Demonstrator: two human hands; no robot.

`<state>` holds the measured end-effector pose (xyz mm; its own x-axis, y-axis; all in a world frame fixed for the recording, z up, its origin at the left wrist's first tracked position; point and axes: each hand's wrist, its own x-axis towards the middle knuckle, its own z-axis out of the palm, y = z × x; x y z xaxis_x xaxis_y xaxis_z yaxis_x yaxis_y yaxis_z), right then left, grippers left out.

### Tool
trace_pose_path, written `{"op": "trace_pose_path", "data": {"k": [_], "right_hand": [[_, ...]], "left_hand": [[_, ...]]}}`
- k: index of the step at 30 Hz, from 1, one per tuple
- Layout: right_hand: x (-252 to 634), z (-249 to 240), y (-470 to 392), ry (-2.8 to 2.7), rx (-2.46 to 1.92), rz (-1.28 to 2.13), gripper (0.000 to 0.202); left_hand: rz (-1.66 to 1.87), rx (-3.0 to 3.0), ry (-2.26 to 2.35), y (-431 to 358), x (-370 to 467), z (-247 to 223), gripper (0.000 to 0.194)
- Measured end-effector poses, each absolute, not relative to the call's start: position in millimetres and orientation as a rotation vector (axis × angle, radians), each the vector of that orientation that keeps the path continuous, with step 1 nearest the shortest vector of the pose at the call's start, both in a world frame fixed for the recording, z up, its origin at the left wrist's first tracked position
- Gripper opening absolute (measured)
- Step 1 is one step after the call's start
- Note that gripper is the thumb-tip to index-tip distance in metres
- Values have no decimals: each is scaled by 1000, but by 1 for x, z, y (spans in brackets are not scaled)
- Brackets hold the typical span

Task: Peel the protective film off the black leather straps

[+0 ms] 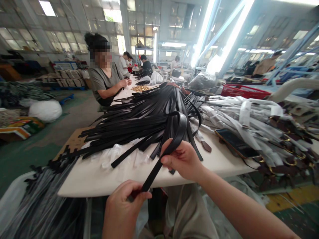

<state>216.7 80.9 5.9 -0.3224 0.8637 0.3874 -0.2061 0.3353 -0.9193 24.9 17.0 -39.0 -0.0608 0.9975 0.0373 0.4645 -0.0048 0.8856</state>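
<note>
Two hands on one black strap (159,162), so here's the layout left to right. Far left there's a white bag (45,110) on the green floor, with a fair bit of open floor between it and the table. At the bottom left corner, a bundle of dark straps in clear plastic (37,202) sits just below the table's near edge. The white table (99,176) has a bare strip along that near edge, which is about the only free surface on it.

Left hand (123,209) is low, in front of the table edge, pinched shut on the strap's lower end. Right hand (183,159) is higher up, right over the table edge, fingers closed on the same strap where it loops up and back over. The hands are apart, and the strap runs straight between them.

Behind them is a huge pile of black straps (139,119), too many to count, fanning out past the left edge of the table. One co-worker in a grey shirt (104,81) sits at the far left side, next to a heap of small gold pieces (141,88). Right of the pile: one dark phone (236,143) lying flat, then a heap of plastic-wrapped belts (249,116) hanging over the right edge, and one red crate (243,90) behind.
</note>
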Motion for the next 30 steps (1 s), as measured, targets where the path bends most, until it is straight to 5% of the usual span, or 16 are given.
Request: {"op": "trace_pose_path", "data": {"k": [9, 21, 30], "right_hand": [[225, -2, 91, -1560, -611, 1211, 22], [221, -2, 80, -1790, -894, 976, 25], [223, -33, 68, -1605, -1008, 1116, 25]], "left_hand": [[965, 1360, 1439, 17, 25, -42, 11], [1004, 1014, 1240, 17, 41, -46, 45], [924, 902, 1175, 18, 56, -45, 31]]}}
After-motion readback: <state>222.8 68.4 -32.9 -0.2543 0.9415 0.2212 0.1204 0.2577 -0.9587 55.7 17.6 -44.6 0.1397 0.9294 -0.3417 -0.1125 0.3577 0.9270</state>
